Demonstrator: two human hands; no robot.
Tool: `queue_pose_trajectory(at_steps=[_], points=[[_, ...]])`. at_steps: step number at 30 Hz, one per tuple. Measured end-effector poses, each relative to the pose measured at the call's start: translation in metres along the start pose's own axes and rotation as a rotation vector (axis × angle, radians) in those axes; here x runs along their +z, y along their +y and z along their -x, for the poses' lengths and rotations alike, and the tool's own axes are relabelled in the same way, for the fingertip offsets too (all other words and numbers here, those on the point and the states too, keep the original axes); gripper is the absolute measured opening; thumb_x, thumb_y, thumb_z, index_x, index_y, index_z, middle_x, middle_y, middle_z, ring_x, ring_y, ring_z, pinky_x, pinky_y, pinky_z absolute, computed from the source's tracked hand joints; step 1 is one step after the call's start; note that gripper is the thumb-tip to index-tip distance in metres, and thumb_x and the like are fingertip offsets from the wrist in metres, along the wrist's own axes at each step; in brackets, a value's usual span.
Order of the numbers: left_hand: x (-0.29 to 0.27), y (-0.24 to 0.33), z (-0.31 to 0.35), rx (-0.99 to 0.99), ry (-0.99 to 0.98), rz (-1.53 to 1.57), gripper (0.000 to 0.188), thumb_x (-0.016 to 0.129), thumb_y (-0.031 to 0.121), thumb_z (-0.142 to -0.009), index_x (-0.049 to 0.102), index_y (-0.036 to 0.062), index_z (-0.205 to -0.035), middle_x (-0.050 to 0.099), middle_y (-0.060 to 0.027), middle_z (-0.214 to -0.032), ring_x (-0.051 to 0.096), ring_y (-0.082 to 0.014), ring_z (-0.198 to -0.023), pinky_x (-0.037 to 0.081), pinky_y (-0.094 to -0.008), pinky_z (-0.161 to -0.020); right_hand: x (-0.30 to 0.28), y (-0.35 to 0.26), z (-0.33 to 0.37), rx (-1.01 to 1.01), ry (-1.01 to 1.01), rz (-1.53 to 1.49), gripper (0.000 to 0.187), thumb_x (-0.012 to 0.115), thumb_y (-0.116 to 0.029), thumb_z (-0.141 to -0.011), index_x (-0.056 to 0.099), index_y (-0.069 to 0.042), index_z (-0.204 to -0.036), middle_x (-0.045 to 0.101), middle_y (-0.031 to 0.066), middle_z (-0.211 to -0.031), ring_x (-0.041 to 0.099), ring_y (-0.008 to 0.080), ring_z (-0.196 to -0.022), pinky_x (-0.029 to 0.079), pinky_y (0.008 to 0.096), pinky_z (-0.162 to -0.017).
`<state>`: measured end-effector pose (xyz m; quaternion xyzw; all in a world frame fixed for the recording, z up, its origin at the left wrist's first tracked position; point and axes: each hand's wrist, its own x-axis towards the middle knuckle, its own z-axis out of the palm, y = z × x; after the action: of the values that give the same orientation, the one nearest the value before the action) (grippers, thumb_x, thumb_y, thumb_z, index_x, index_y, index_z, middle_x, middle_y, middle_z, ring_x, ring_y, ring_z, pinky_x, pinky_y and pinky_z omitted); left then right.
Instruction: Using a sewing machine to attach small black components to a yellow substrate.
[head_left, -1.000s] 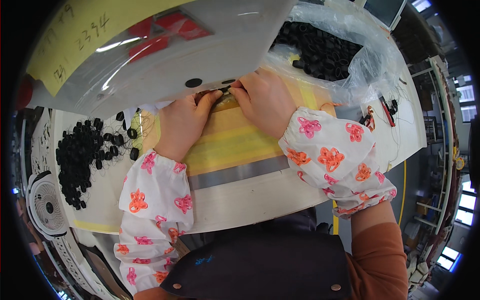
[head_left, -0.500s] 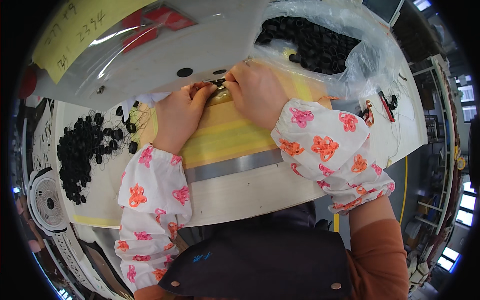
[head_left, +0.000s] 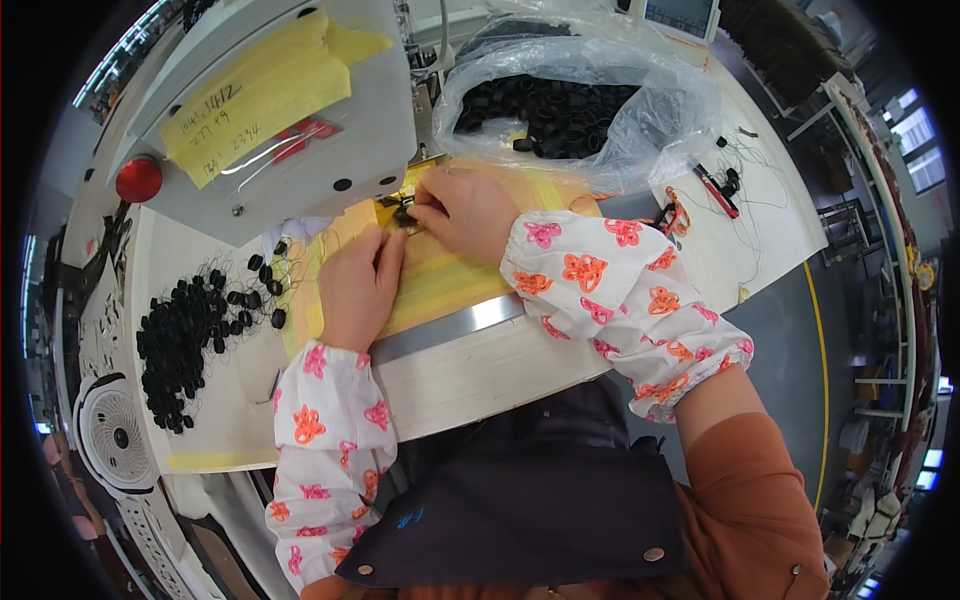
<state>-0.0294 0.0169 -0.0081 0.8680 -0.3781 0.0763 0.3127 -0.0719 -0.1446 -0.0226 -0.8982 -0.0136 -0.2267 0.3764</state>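
Note:
My right hand [head_left: 465, 213] is closed, with thumb and forefinger pinched at a small black loop [head_left: 403, 217] beside the sewing machine's needle area. Closed too, my left hand [head_left: 360, 285] lies just nearer to me, its fingertips close to the loop. What the left fingers hold is too small to make out. Both hands rest over a yellow-taped work surface [head_left: 445, 270] in front of the white sewing machine head [head_left: 375, 125]. The loop is partly covered by my fingers and blurred.
Many black loops with loose threads lie in a pile [head_left: 180, 335] at left. A clear plastic bag [head_left: 650, 130] of black loops stands at the back. Red-handled thread snips [head_left: 718, 195] lie at right. A white fan [head_left: 112, 432] is beyond the table's left edge.
My head view has shifted, so more of the machine and its red button shows. My left hand has drawn a little toward me, away from the right fingertips.

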Motion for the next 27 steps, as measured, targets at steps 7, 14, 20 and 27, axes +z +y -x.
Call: queue_pose_trajectory(at_steps=[7,14,20,27], points=[[-0.054,-0.065,0.034,-0.094,0.159,-0.238,0.029,0.056,0.020,-0.082,0.052,0.0011,-0.061,0.047,-0.0124,-0.049,0.044,-0.0212,-0.040,0.034,-0.0307,-0.041,-0.039,0.024,-0.030,-0.125,0.259,0.491,0.009,0.056,-0.010,-0.072,0.054,-0.004,-0.077,0.053,0.0100,-0.078,0.056,0.0272,-0.074,0.047,0.0350,-0.062],[-0.056,-0.048,0.023,-0.149,0.185,0.138,0.017,0.054,0.013,-0.084,0.060,-0.0019,-0.087,0.058,-0.0064,-0.082,0.052,-0.0142,-0.076,0.040,-0.0253,-0.068,-0.037,0.051,-0.049,-0.022,0.091,0.739,0.011,0.055,-0.007,-0.068,0.057,-0.004,-0.078,0.057,0.0109,-0.084,0.057,0.0244,-0.080,0.047,0.0322,-0.065],[-0.006,0.004,-0.004,0.233,0.055,-0.123,0.026,0.053,0.007,-0.079,0.052,-0.0039,-0.103,0.056,-0.0170,-0.092,0.051,-0.0321,-0.090,0.039,-0.0371,-0.079,-0.041,0.045,-0.046,-0.014,0.085,0.663,0.014,0.056,-0.003,-0.066,0.053,-0.002,-0.079,0.055,0.0117,-0.083,0.058,0.0254,-0.076,0.048,0.0339,-0.064],[0.011,-0.005,-0.014,-0.059,0.014,-0.052,0.025,0.059,0.018,-0.076,0.053,-0.0028,-0.088,0.055,-0.0187,-0.078,0.052,-0.0359,-0.077,0.041,-0.0403,-0.067,-0.032,-0.005,-0.008,0.179,-0.175,-0.495,0.024,0.051,0.007,-0.069,0.054,0.002,-0.092,0.058,0.0093,-0.083,0.058,0.0146,-0.065,0.048,0.0240,-0.058]])
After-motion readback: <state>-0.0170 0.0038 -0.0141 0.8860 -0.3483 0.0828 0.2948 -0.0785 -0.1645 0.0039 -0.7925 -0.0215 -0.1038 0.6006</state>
